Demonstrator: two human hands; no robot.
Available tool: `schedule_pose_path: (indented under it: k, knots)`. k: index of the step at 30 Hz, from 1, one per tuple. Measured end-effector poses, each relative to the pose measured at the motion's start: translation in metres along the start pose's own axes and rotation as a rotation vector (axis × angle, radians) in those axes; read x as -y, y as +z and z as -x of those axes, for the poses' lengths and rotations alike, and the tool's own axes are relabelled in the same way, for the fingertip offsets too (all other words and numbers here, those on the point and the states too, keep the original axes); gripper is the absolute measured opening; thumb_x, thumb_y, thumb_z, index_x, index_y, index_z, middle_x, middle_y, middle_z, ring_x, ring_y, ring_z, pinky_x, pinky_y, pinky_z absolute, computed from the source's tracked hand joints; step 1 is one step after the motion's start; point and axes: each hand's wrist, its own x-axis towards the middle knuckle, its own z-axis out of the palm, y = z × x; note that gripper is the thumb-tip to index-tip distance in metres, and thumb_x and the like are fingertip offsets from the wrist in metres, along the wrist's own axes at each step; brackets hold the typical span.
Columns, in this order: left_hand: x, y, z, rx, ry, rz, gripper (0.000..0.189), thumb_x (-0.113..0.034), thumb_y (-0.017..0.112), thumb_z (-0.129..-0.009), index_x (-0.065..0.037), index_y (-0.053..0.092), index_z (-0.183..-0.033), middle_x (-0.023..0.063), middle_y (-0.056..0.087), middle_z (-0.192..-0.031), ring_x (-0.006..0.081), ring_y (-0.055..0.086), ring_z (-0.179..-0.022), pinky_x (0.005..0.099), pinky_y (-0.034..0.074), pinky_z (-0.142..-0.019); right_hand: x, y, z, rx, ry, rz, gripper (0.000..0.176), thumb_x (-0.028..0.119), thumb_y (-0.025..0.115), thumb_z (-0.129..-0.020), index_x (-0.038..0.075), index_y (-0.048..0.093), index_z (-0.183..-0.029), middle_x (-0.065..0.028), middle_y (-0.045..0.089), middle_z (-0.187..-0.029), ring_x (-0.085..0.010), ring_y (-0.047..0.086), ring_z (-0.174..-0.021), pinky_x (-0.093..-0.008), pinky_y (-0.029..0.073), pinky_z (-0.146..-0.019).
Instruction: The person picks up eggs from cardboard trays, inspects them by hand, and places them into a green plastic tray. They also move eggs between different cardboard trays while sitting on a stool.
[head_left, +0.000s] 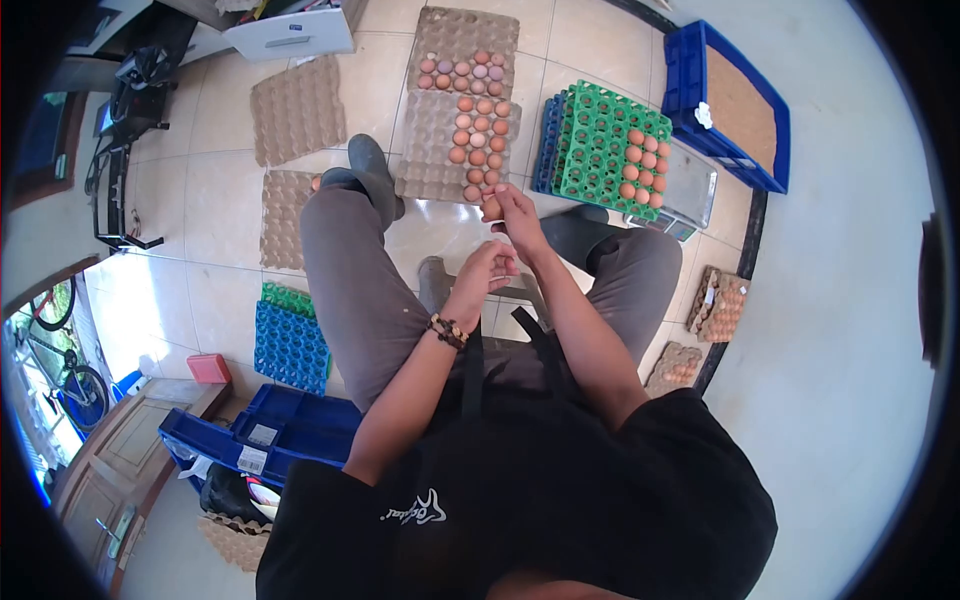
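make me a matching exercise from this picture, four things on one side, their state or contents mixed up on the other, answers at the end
Column one
1. Right hand
2. Left hand
3. Green tray at the picture's upper right
4. Blue crate at the picture's upper right

Column two
A. Brown material inside
B. Eggs only toward the picture's right side
C. Holding an egg
D. Bracelet at its wrist

Right pairs: 1-C, 2-D, 3-B, 4-A

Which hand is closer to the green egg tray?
Right: the right hand, holding an egg, is off the near left corner of the green egg tray; the left hand is farther left and further back.
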Motion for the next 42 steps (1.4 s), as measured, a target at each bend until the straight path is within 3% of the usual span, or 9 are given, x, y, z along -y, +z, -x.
schedule_pose_path:
  k: [7,10,13,22,30,34,36,39,42]
  knots:
    - [-0.013,0.001,-0.003,-0.244,0.057,0.119,0.021,-0.023,0.047,-0.098,-0.006,0.058,-0.102,0.0015,0.058,-0.091,0.0138,0.060,-0.093,0.0286,0.046,-0.087,-0.087,-0.003,-0.131,-0.064,0.284,-0.318,0.025,0.017,0.051,-0.091,0.001,0.061,-0.106,-0.0066,0.063,-0.096,-0.0160,0.060,-0.079,-0.0331,0.052,-0.072]
    - [-0.021,0.000,-0.007,-0.282,0.042,0.157,0.017,-0.018,0.047,-0.098,-0.004,0.057,-0.103,0.0035,0.057,-0.092,0.0148,0.060,-0.093,0.0300,0.046,-0.089,-0.151,-0.015,-0.195,0.128,0.181,0.070,0.022,0.011,0.051,-0.087,0.004,0.060,-0.106,-0.0094,0.062,-0.094,-0.0245,0.060,-0.088,-0.0363,0.050,-0.073]
    - [-0.031,0.003,-0.009,-0.286,0.004,0.176,0.016,-0.015,0.047,-0.098,-0.003,0.056,-0.103,0.0046,0.057,-0.093,0.0150,0.060,-0.094,0.0308,0.045,-0.090,-0.126,0.017,-0.195,-0.249,-0.194,0.819,0.019,0.008,0.058,-0.083,0.002,0.059,-0.101,-0.0153,0.063,-0.095,-0.0319,0.061,-0.092,-0.0404,0.049,-0.076]
    - [-0.027,0.001,-0.019,-0.336,-0.040,0.144,0.014,-0.012,0.047,-0.098,-0.003,0.057,-0.103,0.0050,0.057,-0.095,0.0141,0.059,-0.093,0.0327,0.048,-0.090,-0.154,0.024,-0.226,-0.157,-0.458,1.140,0.024,0.013,0.068,-0.078,0.005,0.062,-0.100,-0.0140,0.061,-0.099,-0.0320,0.060,-0.096,-0.0434,0.049,-0.081]
    - [-0.014,0.007,-0.024,-0.364,-0.055,0.094,0.014,-0.013,0.045,-0.099,-0.005,0.057,-0.103,0.0027,0.056,-0.090,0.0132,0.058,-0.090,0.0316,0.048,-0.088,-0.002,-0.072,-0.174,-0.195,-0.864,0.932,0.010,0.014,0.062,-0.080,0.006,0.064,-0.085,-0.0126,0.063,-0.084,-0.0330,0.062,-0.078,-0.0446,0.050,-0.071]
    - [-0.007,0.011,-0.026,-0.345,-0.074,0.073,0.016,-0.017,0.047,-0.099,-0.006,0.056,-0.104,0.0018,0.056,-0.089,0.0136,0.059,-0.090,0.0306,0.048,-0.086,0.058,-0.185,-0.169,-0.777,-0.395,0.922,0.020,0.021,0.060,-0.084,0.005,0.066,-0.094,-0.0143,0.067,-0.095,-0.0323,0.065,-0.087,-0.0449,0.052,-0.075]
    - [-0.006,0.013,-0.026,-0.343,-0.068,0.064,0.016,-0.019,0.048,-0.099,-0.006,0.056,-0.104,0.0016,0.056,-0.089,0.0136,0.058,-0.090,0.0305,0.048,-0.086,0.053,-0.257,-0.175,-1.052,-0.385,1.127,0.028,0.029,0.062,-0.083,0.008,0.068,-0.101,-0.0119,0.069,-0.099,-0.0301,0.066,-0.091,-0.0431,0.052,-0.078]
    - [-0.001,0.012,-0.028,-0.346,-0.068,0.031,0.017,-0.020,0.049,-0.098,-0.006,0.057,-0.104,0.0016,0.056,-0.090,0.0135,0.058,-0.089,0.0302,0.048,-0.086,0.079,-0.297,-0.144,-0.887,0.119,1.060,0.033,0.035,0.067,-0.081,0.012,0.069,-0.104,-0.0088,0.069,-0.101,-0.0278,0.066,-0.094,-0.0414,0.053,-0.079]
    - [-0.002,0.013,-0.028,-0.347,-0.049,0.017,0.016,-0.020,0.051,-0.098,-0.007,0.058,-0.102,0.0010,0.058,-0.089,0.0116,0.059,-0.088,0.0285,0.048,-0.084,0.090,-0.305,-0.133,-0.672,0.226,1.064,0.037,0.041,0.071,-0.077,0.014,0.071,-0.102,-0.0083,0.070,-0.099,-0.0268,0.067,-0.095,-0.0400,0.054,-0.078]
